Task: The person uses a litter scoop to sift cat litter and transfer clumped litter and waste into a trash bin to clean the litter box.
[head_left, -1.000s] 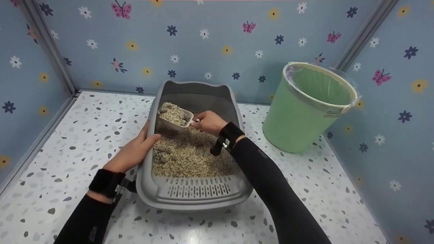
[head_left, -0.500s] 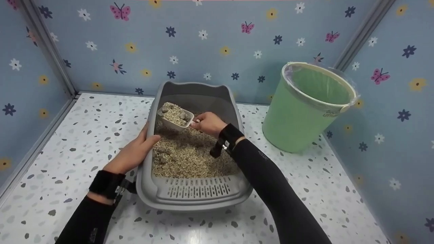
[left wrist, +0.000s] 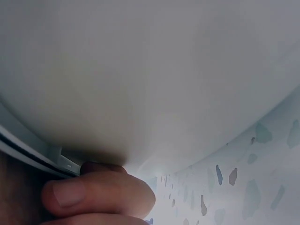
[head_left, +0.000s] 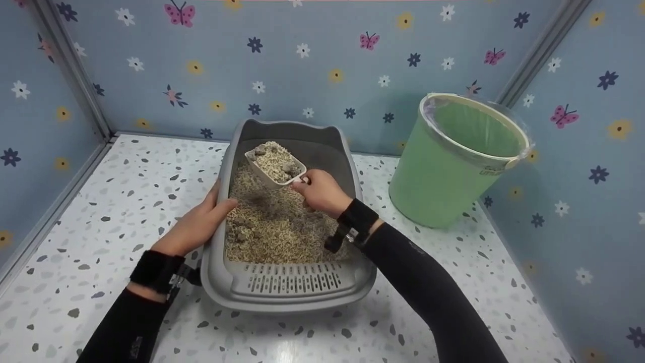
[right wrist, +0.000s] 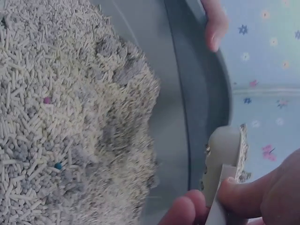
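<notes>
A grey litter box (head_left: 292, 302) full of pellet litter (head_left: 274, 237) sits on the speckled surface. My left hand (head_left: 194, 229) grips its left rim, thumb over the top edge; in the left wrist view the fingers (left wrist: 108, 194) curl under the rim's outside. My right hand (head_left: 325, 194) holds a pale litter scoop (head_left: 262, 174) by its handle. Heaped with pellets and grey clumps, the scoop hangs above the back part of the box. In the right wrist view, the thumb (right wrist: 248, 192) presses along the scoop's handle, and darker clumps (right wrist: 129, 70) lie in the litter below.
To the right of the box stands a green bin (head_left: 428, 176) lined with a clear plastic bag (head_left: 491, 133). Blue flowered panels (head_left: 302, 65) wall in the back and both sides. A slotted step (head_left: 295, 280) forms the box's front end.
My right hand has raised the loaded scoop and shifted it rightward, away from the box's left wall. The left hand keeps its grip on the rim.
</notes>
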The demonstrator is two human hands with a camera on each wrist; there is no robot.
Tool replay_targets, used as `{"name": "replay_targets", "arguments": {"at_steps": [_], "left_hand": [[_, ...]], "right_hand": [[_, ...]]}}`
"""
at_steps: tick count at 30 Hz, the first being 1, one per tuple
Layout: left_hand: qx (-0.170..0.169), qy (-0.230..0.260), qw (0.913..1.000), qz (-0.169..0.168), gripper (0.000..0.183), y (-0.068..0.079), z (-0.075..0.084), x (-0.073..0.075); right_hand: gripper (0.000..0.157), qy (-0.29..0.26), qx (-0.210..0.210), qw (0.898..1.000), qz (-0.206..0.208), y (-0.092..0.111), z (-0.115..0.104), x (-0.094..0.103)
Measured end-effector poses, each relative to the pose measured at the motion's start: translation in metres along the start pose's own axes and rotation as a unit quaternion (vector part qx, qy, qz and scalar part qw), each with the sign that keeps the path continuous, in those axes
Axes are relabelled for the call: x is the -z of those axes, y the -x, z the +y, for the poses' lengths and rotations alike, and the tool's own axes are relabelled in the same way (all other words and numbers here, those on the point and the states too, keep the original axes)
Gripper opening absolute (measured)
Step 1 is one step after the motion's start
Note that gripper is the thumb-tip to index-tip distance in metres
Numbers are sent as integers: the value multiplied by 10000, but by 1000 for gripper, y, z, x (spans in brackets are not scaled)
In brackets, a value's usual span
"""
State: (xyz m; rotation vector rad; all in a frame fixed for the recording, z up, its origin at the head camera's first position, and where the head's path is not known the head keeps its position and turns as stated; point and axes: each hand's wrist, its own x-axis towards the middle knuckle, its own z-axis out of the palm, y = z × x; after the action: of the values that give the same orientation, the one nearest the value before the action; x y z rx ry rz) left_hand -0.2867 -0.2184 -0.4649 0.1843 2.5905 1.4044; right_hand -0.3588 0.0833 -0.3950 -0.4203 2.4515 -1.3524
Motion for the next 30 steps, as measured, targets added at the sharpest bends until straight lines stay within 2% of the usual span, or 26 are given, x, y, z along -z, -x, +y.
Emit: {"name": "replay_targets", "arguments": {"at_steps": [2,7,11,17,23,28,30], "left_hand": [[18,-1,10000,0,95,0,1,0],[56,21,10000,14,96,1,1,0],[81,2,10000,-37,97,-1,2,-2],[-24,190,9998,-66,94,-4,2,-4],[-91,116,9999,-30,96,-6,4,-6],[-118,159,9998,-19,94,-7,5,-7],[-126,153,9998,-45,94,-6,6,-7]], "right_hand": [[16,134,16,9999,51,11,-5,5],[20,924,259,9950,261,39,-10,19],[17,1096,203,9932,346,53,-8,29],[21,1279,449,9896,471,52,-7,35],[16,1298,79,9903,484,62,-12,43],[19,1443,304,9878,498,61,-14,43],[18,1540,192,9865,520,66,-12,45]]}}
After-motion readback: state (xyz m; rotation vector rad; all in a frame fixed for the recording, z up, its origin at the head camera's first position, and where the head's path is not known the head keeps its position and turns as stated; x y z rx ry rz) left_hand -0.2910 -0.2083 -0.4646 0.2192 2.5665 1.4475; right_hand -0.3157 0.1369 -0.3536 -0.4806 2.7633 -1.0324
